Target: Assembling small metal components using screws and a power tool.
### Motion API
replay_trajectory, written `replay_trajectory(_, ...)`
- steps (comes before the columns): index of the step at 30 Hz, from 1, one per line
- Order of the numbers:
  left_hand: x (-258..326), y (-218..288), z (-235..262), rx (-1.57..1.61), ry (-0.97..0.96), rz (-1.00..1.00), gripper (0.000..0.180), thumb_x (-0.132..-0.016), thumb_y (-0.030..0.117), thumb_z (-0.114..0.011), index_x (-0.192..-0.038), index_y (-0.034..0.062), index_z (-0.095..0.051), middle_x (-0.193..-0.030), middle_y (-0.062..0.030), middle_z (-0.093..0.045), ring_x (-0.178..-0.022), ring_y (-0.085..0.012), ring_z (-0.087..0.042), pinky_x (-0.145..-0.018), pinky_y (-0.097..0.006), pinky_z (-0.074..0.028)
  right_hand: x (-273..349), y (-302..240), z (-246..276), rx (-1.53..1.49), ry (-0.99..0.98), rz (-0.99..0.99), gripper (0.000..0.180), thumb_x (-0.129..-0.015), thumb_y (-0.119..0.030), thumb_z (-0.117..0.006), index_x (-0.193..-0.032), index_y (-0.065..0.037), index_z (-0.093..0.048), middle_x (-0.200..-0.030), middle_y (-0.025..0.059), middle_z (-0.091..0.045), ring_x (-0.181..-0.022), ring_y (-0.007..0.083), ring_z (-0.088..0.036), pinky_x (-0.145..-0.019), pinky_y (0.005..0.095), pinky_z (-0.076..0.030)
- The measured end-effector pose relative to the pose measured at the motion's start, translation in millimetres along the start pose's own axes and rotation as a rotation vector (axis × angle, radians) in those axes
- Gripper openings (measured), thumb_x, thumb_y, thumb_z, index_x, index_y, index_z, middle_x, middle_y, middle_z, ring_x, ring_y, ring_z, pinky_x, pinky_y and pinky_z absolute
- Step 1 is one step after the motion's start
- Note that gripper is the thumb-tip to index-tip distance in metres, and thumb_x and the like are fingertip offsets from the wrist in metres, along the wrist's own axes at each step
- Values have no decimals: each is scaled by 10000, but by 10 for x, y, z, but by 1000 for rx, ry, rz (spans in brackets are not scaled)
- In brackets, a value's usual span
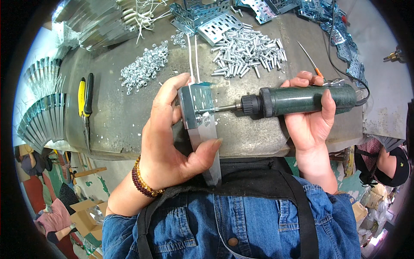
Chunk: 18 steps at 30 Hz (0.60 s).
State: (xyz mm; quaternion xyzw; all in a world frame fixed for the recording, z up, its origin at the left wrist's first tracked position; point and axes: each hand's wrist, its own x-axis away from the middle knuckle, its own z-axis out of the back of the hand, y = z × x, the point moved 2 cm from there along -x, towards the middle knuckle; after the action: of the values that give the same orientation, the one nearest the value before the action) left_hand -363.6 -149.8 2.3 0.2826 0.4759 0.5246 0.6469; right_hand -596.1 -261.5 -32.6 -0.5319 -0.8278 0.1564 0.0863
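My left hand is wrapped round a long grey metal part with a bluish bracket end, from which two white wires run away over the table. Its thumb presses on the near side of the part. In my right hand lies a dark green corded electric screwdriver, held level and pointing left. The screwdriver's bit reaches to the bracket end of the part and meets it at a screw there. Whether the bit is turning cannot be told.
Beyond my hands lie a heap of bolts and a pile of nuts. Yellow-and-black pliers rest at left, an orange-handled awl at right. Perforated brackets stand at the back. Stacked parts fan out at far left. People sit beyond both sides.
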Motion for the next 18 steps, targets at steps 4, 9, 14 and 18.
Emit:
replay_trajectory(4, 14, 8, -10, 42, 16, 26, 857, -719, 118, -745, -1377, -71, -231, -1265, -177, -463, -1076, -217, -574, -882, -313, -481, -2, 5, 15, -35, 15, -12, 316, -793, -140, -714, -1076, -120, -577, -1078, 73, -520, -1023, 197, -530, -1066, 445, -342)
replay_trajectory(9, 41, 3, 25, 29, -1, 35, 861, -703, 116, -743, -1378, -80, -245, -1310, -216, -440, -1102, -274, -574, -914, -334, -460, -11, 3, -29, -19, 27, -22, 392, -799, -147, -709, -1149, -108, -536, -1083, 94, -517, -1021, 206, -530, -1068, 454, -331)
replay_trajectory(14, 10, 25, 228, -187, 9, -70, 659, -775, 227, -750, -1283, -40, -424, -1330, -213, -442, -1148, -307, -543, -935, -380, -474, 13, 3, -11, -16, 48, -12, 416, -800, -159, -710, -1169, -108, -524, -1104, 102, -497, -1024, 210, -525, -1082, 458, -302)
replay_trajectory(18, -135, -181, 754, -852, 152, -97, 128, -746, 94, -681, -870, 75, -654, -839, -55, -608, -773, -253, -583, -682, -355, -456, 22, 19, -11, -18, 54, -15, 423, -797, -158, -713, -1173, -111, -525, -1107, 97, -497, -1026, 208, -522, -1085, 457, -300)
